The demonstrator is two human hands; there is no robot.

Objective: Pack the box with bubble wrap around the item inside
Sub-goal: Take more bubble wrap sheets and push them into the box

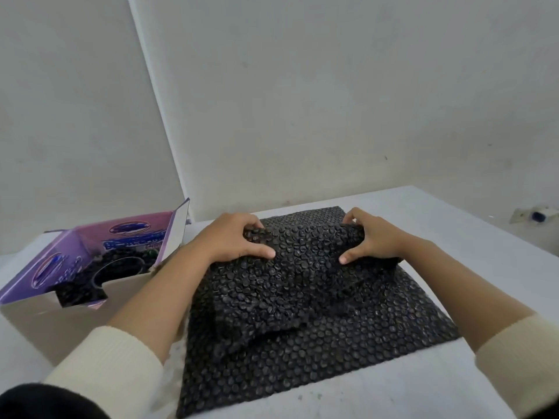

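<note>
Black bubble wrap sheet [302,297], partly bunched, lies mid-surface; left hand [233,240] and right hand [373,240] curl their fingers around its far fold. Light, limp, springy: best gathered at folded edges. Open purple cardboard box [69,267] stands at the left edge.

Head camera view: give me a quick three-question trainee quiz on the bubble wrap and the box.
1. True or false: the purple and white cardboard box has its flaps closed.
2. What do the left hand and right hand both grip? A) black bubble wrap B) a box flap C) a roll of tape
3. Fill in: on the white table, the box stands to the person's ____.
Key: 1 false, the flaps stand open; 2 A; 3 left.
</note>
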